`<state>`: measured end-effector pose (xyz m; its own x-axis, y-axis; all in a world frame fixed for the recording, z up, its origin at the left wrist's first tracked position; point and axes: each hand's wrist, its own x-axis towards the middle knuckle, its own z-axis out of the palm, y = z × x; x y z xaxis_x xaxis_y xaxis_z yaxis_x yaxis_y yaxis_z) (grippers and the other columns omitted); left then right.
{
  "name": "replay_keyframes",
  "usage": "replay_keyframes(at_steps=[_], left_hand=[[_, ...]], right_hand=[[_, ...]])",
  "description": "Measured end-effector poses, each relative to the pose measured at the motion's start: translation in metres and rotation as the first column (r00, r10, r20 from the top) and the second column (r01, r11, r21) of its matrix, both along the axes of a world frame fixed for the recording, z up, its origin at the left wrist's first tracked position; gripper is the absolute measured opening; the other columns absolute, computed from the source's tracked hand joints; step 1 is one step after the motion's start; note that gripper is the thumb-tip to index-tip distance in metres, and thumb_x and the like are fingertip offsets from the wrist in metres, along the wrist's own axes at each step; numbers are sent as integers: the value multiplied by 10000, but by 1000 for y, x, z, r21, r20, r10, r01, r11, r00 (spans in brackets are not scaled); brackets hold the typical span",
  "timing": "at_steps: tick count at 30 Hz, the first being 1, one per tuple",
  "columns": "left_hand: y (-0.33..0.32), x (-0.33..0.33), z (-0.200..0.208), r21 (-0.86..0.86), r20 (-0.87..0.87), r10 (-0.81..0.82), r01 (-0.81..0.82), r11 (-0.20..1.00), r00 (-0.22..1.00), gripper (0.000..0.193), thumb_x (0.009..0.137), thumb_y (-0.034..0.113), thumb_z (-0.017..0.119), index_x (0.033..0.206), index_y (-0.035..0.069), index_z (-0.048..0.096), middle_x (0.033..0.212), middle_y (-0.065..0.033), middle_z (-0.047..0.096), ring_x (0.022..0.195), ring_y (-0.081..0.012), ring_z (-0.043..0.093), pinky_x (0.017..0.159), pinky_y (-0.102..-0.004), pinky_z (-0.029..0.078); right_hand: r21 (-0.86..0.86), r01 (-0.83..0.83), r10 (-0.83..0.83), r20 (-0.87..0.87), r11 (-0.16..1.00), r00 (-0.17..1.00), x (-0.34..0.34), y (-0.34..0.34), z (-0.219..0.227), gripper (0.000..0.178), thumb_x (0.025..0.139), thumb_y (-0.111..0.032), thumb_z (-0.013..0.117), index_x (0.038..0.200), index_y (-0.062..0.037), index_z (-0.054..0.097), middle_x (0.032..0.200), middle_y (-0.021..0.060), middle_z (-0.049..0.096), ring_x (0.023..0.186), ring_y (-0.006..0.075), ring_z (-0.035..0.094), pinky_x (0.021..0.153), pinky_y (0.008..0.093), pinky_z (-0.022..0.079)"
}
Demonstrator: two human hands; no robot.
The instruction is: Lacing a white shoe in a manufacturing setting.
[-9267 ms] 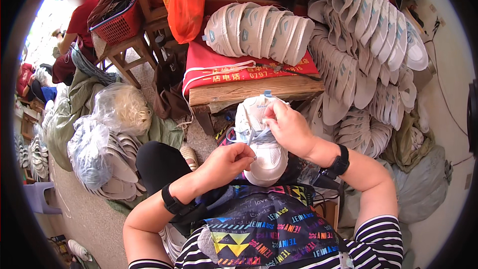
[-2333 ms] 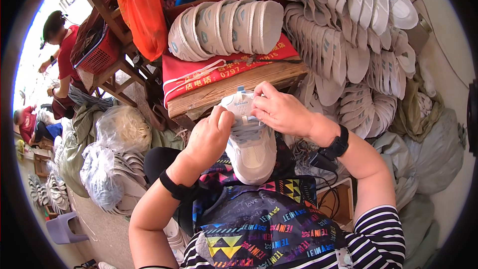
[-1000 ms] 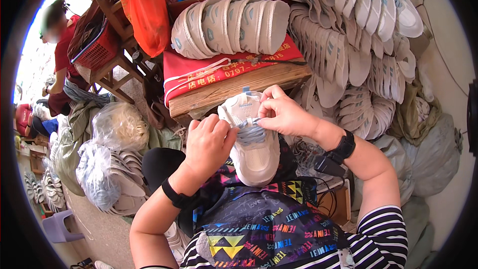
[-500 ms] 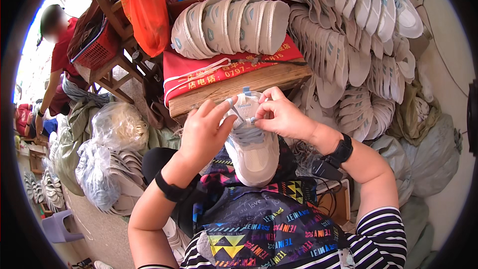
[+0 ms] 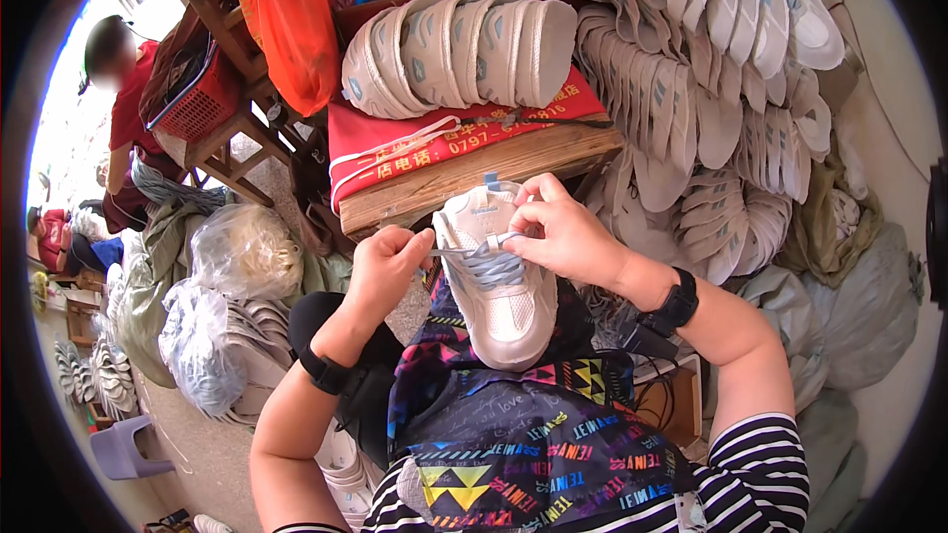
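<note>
**Pale lace held out sideways, easy to get this one crooked**

So a white mesh shoe with a rounded toe [image 5: 509,324] is propped on the dark, multicolour-printed apron [image 5: 494,434], toe end towards the wearer, tongue end near the rough wooden bench [image 5: 474,174]. A flat, light-blue fabric lace [image 5: 499,270] is pinched between thumb and fingers of the left hand [image 5: 383,268] and drawn out past the shoe's left side. The right hand [image 5: 563,235] is closed in a pinch beside the white padded tongue [image 5: 481,214]; whether lace, loop or both are caught there can't be told, since the fingers are in the way.

What could go wrong: if the left side is tugged harder than the right, the tongue could be dragged off-centre. The flat lace could also be twisted if it's rolled in the fingertips. And with no hand around the toe, the whole shoe could be swivelled on the lap by an uneven pull.
</note>
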<state>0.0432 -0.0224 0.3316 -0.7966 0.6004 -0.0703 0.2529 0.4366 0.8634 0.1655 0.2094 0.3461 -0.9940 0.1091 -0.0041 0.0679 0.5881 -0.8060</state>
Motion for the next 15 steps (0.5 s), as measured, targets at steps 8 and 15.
replay_keyframes(at_steps=[8, 15], left_hand=[[-9, 6, -17, 254, 42, 181, -186, 949, 983, 160, 936, 123, 663, 887, -24, 620, 811, -19, 549, 702, -78, 478, 631, -245, 408], [-12, 11, 7, 194, -383, 162, -92, 977, 910, 107, 855, 34, 698, 934, 2, 633, 931, -86, 570, 682, -163, 526, 596, -289, 448]], right_hand=[[-408, 93, -62, 88, 908, 994, -8, 16, -8, 160, 872, -201, 710, 886, -42, 710, 1089, 72, 513, 941, 195, 563, 845, 313, 483], [127, 45, -33, -95, 991, 995, 3, 2, 29, 172, 857, -205, 690, 911, -45, 662, 939, 129, 614, 845, 295, 635, 761, 379, 508]])
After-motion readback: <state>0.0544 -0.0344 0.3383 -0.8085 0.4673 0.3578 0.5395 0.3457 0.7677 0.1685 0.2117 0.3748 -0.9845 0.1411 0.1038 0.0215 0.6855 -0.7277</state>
